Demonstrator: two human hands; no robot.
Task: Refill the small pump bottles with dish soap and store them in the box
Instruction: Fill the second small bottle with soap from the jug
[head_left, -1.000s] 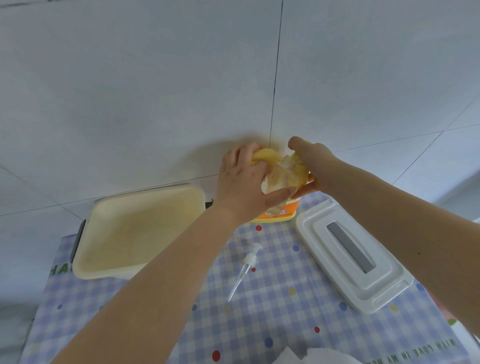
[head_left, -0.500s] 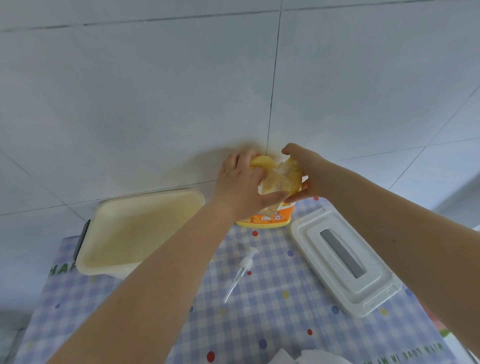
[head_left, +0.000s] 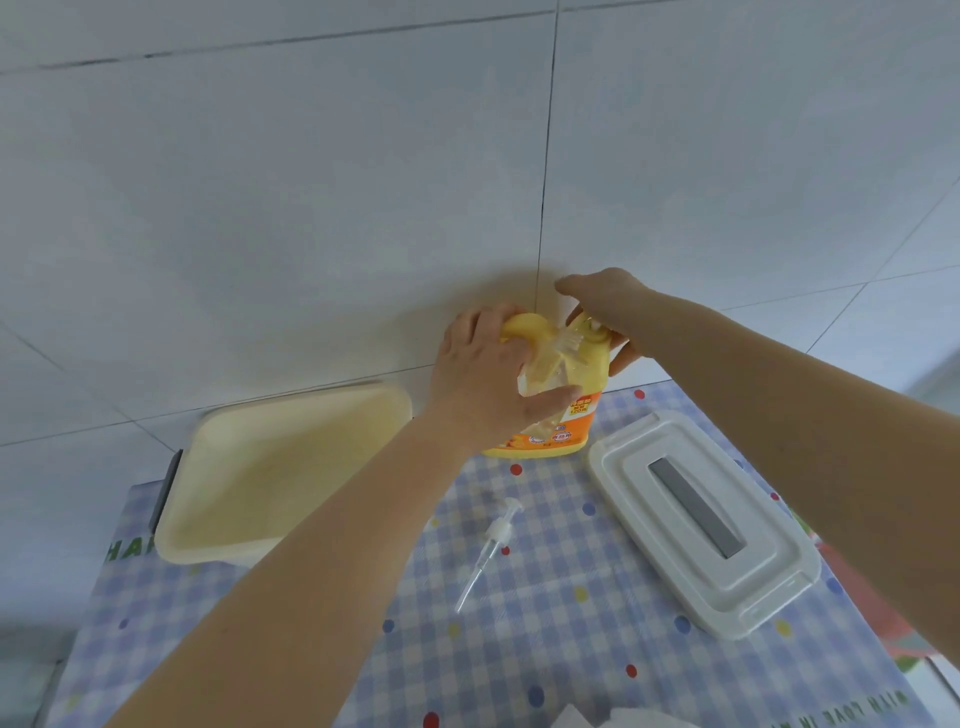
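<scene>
A yellow dish soap jug with an orange label stands at the back of the table against the tiled wall. My left hand holds a small clear bottle tilted against the jug's upper part, its neck pointing at the jug's white spout. My right hand lies over the top of the jug, fingers wrapped behind it. A white pump head with its long tube lies loose on the tablecloth. The cream box stands open at the left, nothing showing inside.
The box's white lid with a grey handle lies on the right of the checked tablecloth. White tissue shows at the bottom edge. A red thing is partly seen beyond the table's right edge.
My right hand has shifted from the jug's side up onto its top. The left hand keeps the small bottle against the jug. The view has drifted slightly.
</scene>
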